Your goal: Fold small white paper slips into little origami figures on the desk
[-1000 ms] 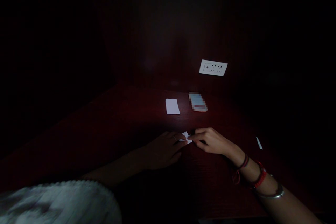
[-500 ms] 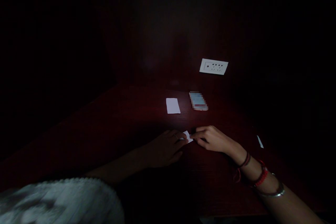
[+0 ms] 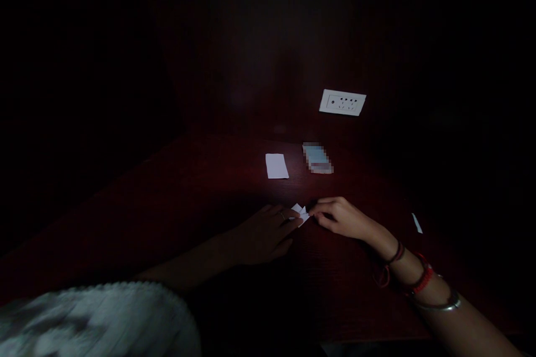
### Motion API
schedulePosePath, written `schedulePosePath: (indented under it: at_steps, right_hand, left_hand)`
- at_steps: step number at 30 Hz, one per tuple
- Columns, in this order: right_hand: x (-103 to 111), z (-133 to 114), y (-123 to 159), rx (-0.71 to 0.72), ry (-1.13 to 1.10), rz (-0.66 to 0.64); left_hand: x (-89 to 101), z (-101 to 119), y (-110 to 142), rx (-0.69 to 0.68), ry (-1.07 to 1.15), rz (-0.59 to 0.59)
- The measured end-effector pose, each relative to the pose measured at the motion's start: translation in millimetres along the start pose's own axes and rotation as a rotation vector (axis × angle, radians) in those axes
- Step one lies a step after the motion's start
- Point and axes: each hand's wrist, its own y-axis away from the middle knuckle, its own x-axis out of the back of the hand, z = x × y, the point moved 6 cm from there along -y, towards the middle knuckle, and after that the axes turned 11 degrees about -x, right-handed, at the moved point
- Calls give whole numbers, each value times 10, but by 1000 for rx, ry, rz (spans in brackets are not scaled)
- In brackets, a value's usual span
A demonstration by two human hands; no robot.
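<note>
In dim light, both my hands meet over a small folded piece of white paper (image 3: 301, 213) on a dark red wooden table (image 3: 201, 201). My left hand (image 3: 263, 234) lies low on the table, a ring on one finger, with its fingertips pressed on the paper's left side. My right hand (image 3: 341, 217), with red and dark bracelets and a metal bangle at the wrist, pinches the paper's right edge between its closed fingers. Most of the paper is hidden by the fingers.
A white rectangular card (image 3: 277, 165) lies farther back on the table, with a phone (image 3: 317, 157) to its right. A white wall socket (image 3: 342, 102) sits on the dark panel behind. A small white paper scrap (image 3: 417, 223) lies at the right. White fabric (image 3: 96, 318) fills the lower left.
Both hands and the paper sit slightly higher in view. The paper shows a little more between the fingertips, and the right hand's pinch has tightened at its edge.
</note>
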Motion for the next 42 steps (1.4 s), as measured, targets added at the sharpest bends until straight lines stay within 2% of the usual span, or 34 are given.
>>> schedulePosePath:
  at_steps: [10,17,28,37,42]
  right_hand:
    - [-37,18,-61,-134,-141,43]
    - [-40,1,-69,-125,-153,64]
    - [-45,-100,-7,1,110,22]
    - [-65,-180,11,93,379,24]
    - [-65,-209,7,122,423,22]
  left_hand:
    - [17,-3,-6,-6,0,24]
    - [5,-22,-10,-5,15,38]
    - [48,-25,-18,27,60,83]
    - [36,-37,-21,10,58,66]
    - [8,-50,-6,17,43,74]
